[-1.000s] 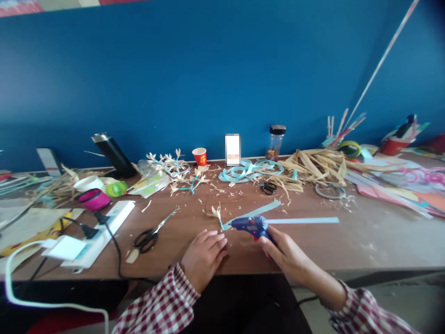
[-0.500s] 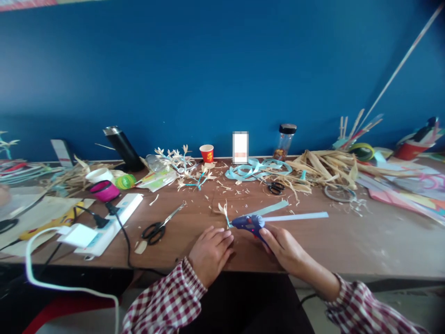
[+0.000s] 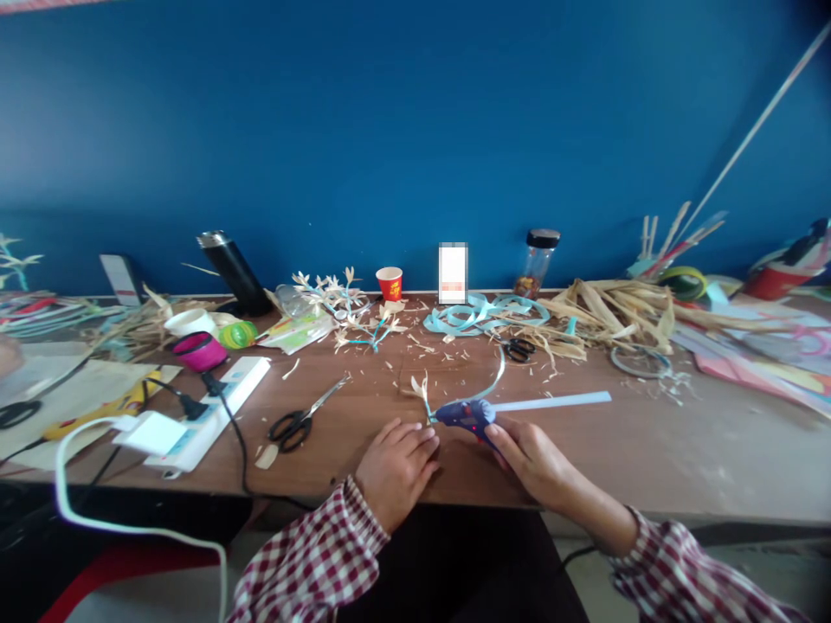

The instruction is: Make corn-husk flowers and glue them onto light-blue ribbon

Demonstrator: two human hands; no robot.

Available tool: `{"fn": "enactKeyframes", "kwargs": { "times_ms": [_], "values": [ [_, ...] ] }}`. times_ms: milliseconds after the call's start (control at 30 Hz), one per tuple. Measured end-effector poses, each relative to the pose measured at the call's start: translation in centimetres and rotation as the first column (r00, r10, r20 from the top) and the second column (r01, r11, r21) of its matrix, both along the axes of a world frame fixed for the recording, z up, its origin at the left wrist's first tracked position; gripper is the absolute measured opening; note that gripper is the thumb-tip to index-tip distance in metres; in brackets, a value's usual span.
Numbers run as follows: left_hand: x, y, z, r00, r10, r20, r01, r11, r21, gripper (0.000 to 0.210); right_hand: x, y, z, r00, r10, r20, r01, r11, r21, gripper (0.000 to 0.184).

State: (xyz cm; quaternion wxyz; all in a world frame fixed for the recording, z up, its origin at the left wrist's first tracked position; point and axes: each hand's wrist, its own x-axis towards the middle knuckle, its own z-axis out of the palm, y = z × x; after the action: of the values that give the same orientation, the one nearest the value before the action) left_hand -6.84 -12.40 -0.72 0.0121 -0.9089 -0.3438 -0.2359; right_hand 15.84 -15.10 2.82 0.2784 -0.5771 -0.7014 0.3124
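My left hand (image 3: 397,472) rests low over the table, fingers drawn together around the foot of a small pale husk flower (image 3: 423,398). The flower stands tilted, with light blue on its stem. In my right hand (image 3: 536,460) is a blue hot glue gun (image 3: 467,415), a small red light showing on it. Its nozzle points left and is at the blue base of the stem, apparently touching. A long translucent glue stick (image 3: 558,401) sticks out of its back. Behind the gun, a light-blue ribbon (image 3: 499,374) curves up from the table. My left fingertips are partly hidden.
Black-handled scissors (image 3: 292,428) and a white power strip (image 3: 217,411) with cords lie left. Behind are finished husk sprigs (image 3: 373,333), a red paper cup (image 3: 389,284), coiled blue ribbon (image 3: 464,318), a lidded jar (image 3: 538,260) and dry husks (image 3: 603,316). A person's hand shows at far left (image 3: 9,355).
The ribbon behind the glue gun, a flat straight strip before, now curves upward with its end further back. Both hands and the gun keep nearly the same place; the view has shifted slightly.
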Motion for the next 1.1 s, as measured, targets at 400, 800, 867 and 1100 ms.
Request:
{"fn": "enactKeyframes", "kwargs": {
  "times_ms": [400, 800, 867, 1100],
  "values": [
    [-0.05, 0.01, 0.13, 1.000, -0.010, 0.008, 0.010, 1.000, -0.009, 0.025, 0.12, 0.05, 0.19, 1.000, -0.010, -0.007, 0.010, 1.000, 0.011, 0.038],
    [0.12, -0.06, 0.16, 1.000, 0.005, 0.002, -0.005, 1.000, -0.003, 0.025, 0.06, 0.27, 0.75, 0.997, -0.007, 0.078, 0.004, 0.999, 0.037, 0.038],
    [0.14, -0.08, 0.12, 1.000, 0.011, 0.008, -0.011, 1.000, -0.006, 0.025, 0.10, 0.28, 0.73, 0.996, -0.008, 0.083, 0.005, 0.999, 0.039, 0.039],
    [0.06, 0.01, 0.05, 1.000, 0.007, -0.009, -0.007, 1.000, -0.017, 0.026, -0.17, 0.40, 0.58, 0.994, -0.031, 0.103, 0.025, 0.998, 0.057, 0.038]
  ]
}}
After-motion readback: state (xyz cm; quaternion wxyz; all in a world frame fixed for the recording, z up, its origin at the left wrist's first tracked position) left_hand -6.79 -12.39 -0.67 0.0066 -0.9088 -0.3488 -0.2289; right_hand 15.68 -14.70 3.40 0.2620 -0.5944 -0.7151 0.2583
